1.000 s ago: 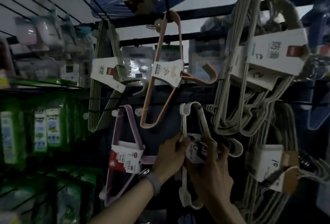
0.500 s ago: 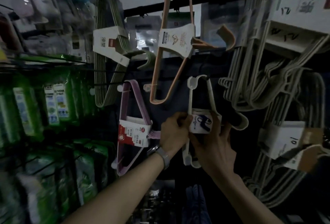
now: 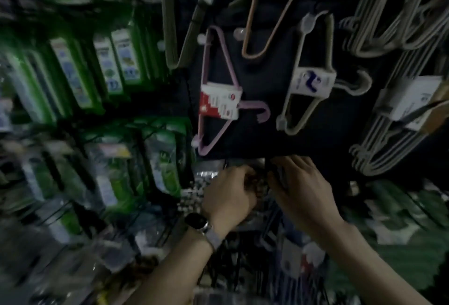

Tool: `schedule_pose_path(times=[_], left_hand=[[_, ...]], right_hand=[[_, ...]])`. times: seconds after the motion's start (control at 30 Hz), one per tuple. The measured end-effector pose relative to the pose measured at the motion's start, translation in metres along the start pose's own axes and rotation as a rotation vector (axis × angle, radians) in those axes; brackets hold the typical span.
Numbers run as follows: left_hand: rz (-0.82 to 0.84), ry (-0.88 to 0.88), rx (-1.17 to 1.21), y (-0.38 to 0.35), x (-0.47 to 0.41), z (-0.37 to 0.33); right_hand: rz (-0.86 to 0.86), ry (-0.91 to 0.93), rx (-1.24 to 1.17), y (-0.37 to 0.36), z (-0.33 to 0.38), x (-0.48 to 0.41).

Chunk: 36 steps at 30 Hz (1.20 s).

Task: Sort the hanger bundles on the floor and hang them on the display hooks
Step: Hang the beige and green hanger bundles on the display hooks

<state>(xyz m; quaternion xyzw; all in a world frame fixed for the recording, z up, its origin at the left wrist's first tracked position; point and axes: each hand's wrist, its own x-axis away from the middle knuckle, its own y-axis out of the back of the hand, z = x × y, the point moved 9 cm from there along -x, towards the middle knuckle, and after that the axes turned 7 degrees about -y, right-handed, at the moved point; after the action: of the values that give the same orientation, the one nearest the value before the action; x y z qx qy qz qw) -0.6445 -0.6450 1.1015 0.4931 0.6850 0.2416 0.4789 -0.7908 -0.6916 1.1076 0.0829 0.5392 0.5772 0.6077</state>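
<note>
The left hand (image 3: 230, 197) and the right hand (image 3: 301, 188) are low down and close together, at some dark things just under the rack. The left fingers are curled in and the right fingers lie over the dark stuff. It is dim and blurry there, so I cannot tell if either hand holds anything. I think they are reaching down for the next bundle. A watch (image 3: 196, 222) sits on the left wrist.

Above the hands, the white hanger bundle (image 3: 308, 81) hangs on the rack by itself, a bit tilted, so that one looks done. The purple bundle (image 3: 218, 102) hangs to its left, and the grey bundles (image 3: 393, 139) hang at the far right.

A moment ago both hands were up on the white bundle's label. Now they have let go and dropped down.
</note>
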Motion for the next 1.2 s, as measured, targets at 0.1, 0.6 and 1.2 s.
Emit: schedule_pose_path(times=[0.1,0.6,1.2], left_hand=[[0.032,0.052,0.009,-0.005,0.073,0.035],[0.483,0.690,0.064,-0.160,0.472,0.211],[0.637,1.229,0.090,-0.370,0.710,0.372]], right_hand=[[0.096,0.046,-0.007,-0.033,0.031,0.063],[1.178,-0.082,0.156,-0.242,0.075,0.441],[1.618,-0.231,0.213,-0.537,0.014,0.663]])
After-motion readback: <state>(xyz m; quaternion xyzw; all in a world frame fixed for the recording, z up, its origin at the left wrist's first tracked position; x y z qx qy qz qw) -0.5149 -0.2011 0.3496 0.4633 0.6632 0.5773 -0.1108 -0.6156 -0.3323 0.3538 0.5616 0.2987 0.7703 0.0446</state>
